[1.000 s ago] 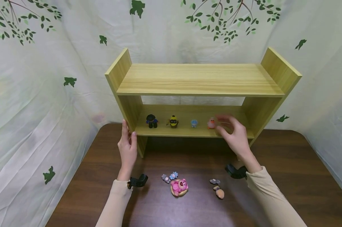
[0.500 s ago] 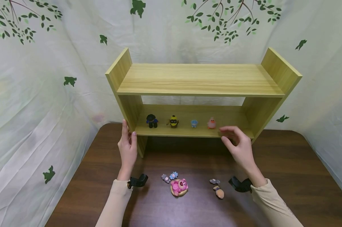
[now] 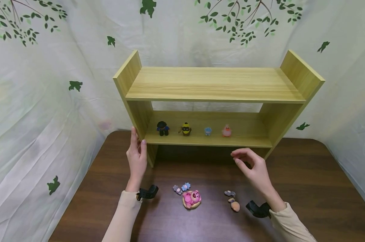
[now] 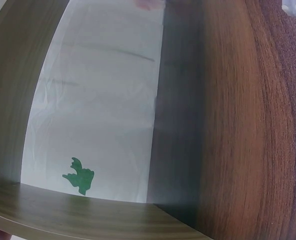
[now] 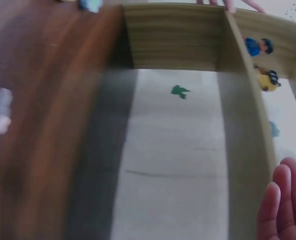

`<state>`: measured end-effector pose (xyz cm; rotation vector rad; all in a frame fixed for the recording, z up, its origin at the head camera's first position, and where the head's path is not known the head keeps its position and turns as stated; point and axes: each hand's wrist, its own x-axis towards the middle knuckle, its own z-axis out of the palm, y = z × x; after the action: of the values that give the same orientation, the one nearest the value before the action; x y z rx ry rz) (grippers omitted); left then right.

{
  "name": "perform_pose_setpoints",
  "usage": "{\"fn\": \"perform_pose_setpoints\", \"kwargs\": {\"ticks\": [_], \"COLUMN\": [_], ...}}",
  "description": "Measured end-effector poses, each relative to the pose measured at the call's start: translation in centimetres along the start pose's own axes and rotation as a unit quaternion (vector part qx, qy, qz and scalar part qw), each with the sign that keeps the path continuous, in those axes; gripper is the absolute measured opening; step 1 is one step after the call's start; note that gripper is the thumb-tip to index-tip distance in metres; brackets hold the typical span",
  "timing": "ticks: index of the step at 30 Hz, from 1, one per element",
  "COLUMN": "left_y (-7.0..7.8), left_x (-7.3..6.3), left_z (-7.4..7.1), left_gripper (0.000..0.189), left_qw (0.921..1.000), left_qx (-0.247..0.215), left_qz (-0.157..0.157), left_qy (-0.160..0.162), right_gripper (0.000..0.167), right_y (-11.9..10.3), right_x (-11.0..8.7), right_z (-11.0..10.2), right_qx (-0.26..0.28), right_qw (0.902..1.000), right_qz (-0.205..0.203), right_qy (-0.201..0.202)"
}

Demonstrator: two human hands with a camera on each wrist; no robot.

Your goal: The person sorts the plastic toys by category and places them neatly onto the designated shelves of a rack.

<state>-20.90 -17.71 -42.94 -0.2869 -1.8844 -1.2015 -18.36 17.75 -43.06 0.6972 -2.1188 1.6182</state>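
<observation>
A light-wood shelf unit (image 3: 214,101) stands on the brown table. My left hand (image 3: 137,161) holds its left side panel, fingers along the outer face and thumb at the front edge. My right hand (image 3: 252,166) hovers in front of the lower board's right part, fingers loosely curved, nothing between them. On that board stand, left to right, a dark figurine with blue sleeves (image 3: 162,128), a yellow-and-black figurine (image 3: 186,129), a small blue figurine (image 3: 208,131) and a pink figurine (image 3: 226,130). The right wrist view shows my right fingers (image 5: 283,200) beside the board.
On the table (image 3: 109,201) lie a pink bear figurine (image 3: 191,199), a small blue figurine (image 3: 186,187) and a grey one (image 3: 177,190). Farther right are a small grey figurine (image 3: 229,193) and a tan-and-brown one (image 3: 234,204). A leaf-printed cloth (image 3: 182,37) hangs behind.
My right hand has drawn back from beside the pink figurine, moving down and toward me off the lower board. The left hand has stayed at the side panel.
</observation>
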Motion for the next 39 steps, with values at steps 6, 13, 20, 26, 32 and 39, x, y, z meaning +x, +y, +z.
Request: {"fn": "perform_pose_setpoints", "kwargs": {"ticks": [6,13,20,26,32,39], "left_y": [0.1,-0.9,-2.7,0.0,0.3,0.2], "left_x": [0.1,-0.2,-0.5,0.0,0.0,0.0], "left_z": [0.0,0.1,0.3,0.0,0.0,0.0], "left_gripper": [0.074,0.069,0.07,0.065,0.067,0.069], "left_qw": [1.0,1.0,0.9999,0.9999,0.9999,1.0], "left_qx": [-0.006,-0.005,-0.004,0.007,0.005,0.003], "left_qz": [-0.002,-0.007,-0.014,-0.009,-0.009,-0.003], "left_qy": [-0.001,-0.002,0.0,-0.001,0.0,0.001], "right_gripper": [0.024,0.021,0.02,0.021,0.025,0.026], "right_y": [-0.5,-0.4,0.1,1.6,4.1,5.0], "right_x": [-1.6,-3.4,-4.3,-5.1,-6.2,-6.7], "right_z": [0.5,0.8,0.7,0.7,0.6,0.5], "right_qx": [-0.007,-0.043,-0.053,-0.048,-0.043,-0.032], "right_qw": [0.9993,0.9957,0.9904,0.9887,0.9872,0.9816], "right_qz": [0.004,0.036,0.077,0.083,0.082,0.097], "right_qy": [-0.038,-0.073,-0.102,-0.115,-0.13,-0.161]}}
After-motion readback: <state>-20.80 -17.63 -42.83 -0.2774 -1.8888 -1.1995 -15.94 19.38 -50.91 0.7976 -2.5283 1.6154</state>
